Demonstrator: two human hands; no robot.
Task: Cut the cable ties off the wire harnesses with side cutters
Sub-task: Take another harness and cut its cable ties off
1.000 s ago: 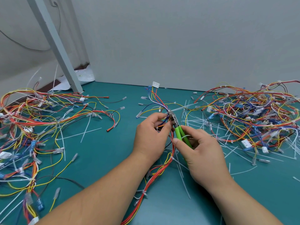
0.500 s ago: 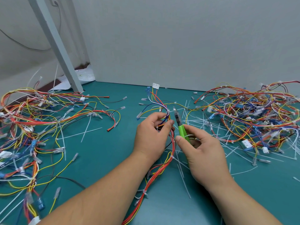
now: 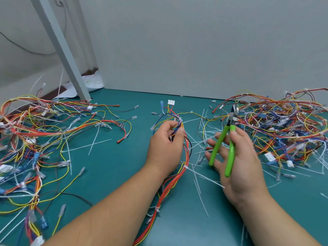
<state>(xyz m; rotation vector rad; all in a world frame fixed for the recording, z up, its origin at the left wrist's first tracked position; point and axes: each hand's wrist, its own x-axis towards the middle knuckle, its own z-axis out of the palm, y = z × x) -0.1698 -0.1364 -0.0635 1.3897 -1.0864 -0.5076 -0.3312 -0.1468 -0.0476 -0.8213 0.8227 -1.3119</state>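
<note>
Teal mat (image 3: 110, 166), strewn wire harnesses (image 3: 284, 125), grey wall (image 3: 195, 41), slanted post (image 3: 60, 47)

A teal worktop (image 3: 113, 174) runs back to a plain, pale grey wall (image 3: 195, 47), which meets its far edge in one straight line. Near the far left corner a pale grey square post (image 3: 60, 48) rises from the worktop and slants leftward as it climbs. Behind it a lighter side wall (image 3: 19, 73) carries a thin dark cable (image 3: 26, 50) that sags across it. Crumpled white plastic (image 3: 93, 82) lies behind the foot of the post. The light is soft and even, with faint shadows.
</note>
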